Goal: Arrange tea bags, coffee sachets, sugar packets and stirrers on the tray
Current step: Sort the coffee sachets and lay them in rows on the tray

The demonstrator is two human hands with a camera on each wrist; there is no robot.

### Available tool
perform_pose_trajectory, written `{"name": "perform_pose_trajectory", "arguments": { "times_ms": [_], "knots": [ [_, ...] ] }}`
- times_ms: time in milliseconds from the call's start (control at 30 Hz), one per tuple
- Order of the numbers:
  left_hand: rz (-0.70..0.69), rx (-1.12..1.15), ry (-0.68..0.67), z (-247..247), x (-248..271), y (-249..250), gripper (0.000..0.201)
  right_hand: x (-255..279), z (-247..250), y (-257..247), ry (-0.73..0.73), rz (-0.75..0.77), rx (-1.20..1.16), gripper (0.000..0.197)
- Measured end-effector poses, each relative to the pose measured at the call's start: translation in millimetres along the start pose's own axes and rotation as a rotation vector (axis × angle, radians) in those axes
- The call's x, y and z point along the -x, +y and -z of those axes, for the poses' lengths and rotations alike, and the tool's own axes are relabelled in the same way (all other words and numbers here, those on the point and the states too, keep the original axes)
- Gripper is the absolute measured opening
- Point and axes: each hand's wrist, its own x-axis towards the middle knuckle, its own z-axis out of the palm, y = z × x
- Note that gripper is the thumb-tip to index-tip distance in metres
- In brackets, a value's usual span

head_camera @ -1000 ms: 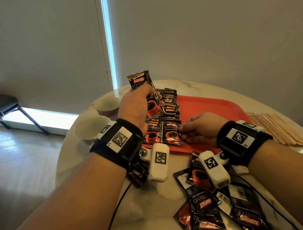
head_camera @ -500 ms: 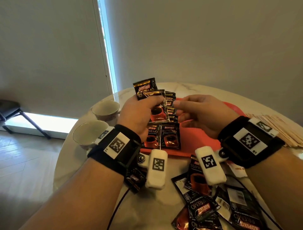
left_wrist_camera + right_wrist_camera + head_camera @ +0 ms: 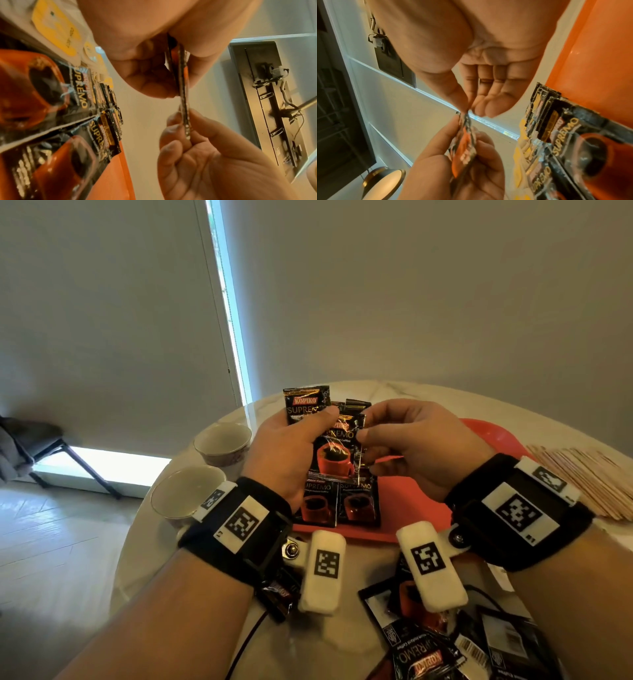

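Ceramic cups point(image 3: 222, 441) stand at the far left of the marble table point(image 3: 144, 546), one behind the other. Next comes our left hand point(image 3: 286, 450), fingers and thumb curled round a small fan of coffee sachets point(image 3: 308, 405), held up above the rows point(image 3: 342, 501) already laid on the left part of the orange tray point(image 3: 411, 508). Right of that, our right hand point(image 3: 418, 446) pinches the edge of the front sachet point(image 3: 337, 450) between thumb and forefinger, its other fingers loosely bent and holding nothing. Further right lies the bare stretch of tray, then the wooden stirrers point(image 3: 589, 481) on the table beside it; more sachets point(image 3: 431, 655) lie loose at the near edge.

We judge the risk to be in the peel: the foil is slick, so pulling one sachet could drag a second with it, or loosen the left hand's hold and drop the fan onto the neat rows, knocking them askew.

Only the left wrist view shows the sachets point(image 3: 181, 86) edge-on, so we see several pressed together, and yellow tea bags point(image 3: 54, 27) beyond the rows. The right wrist view shows how thin the pinch point(image 3: 465, 115) is. The head view alone shows the cups and stirrers.
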Motion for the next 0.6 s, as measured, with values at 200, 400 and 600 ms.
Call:
{"name": "perform_pose_trajectory", "arguments": {
  "times_ms": [200, 400, 600],
  "knots": [
    [-0.027, 0.015, 0.099, 4, -5, 2, 0.009, 7, 9, 12, 0.080, -0.126, -0.005, 0.008],
    [-0.009, 0.018, 0.129, 7, -8, 4, 0.006, 13, 17, 29, 0.073, -0.314, 0.122, 0.006],
    [0.064, -0.063, 0.109, 3, -8, -1, 0.006, 18, 11, 29, 0.093, -0.389, 0.170, 0.025]
  ]
}}
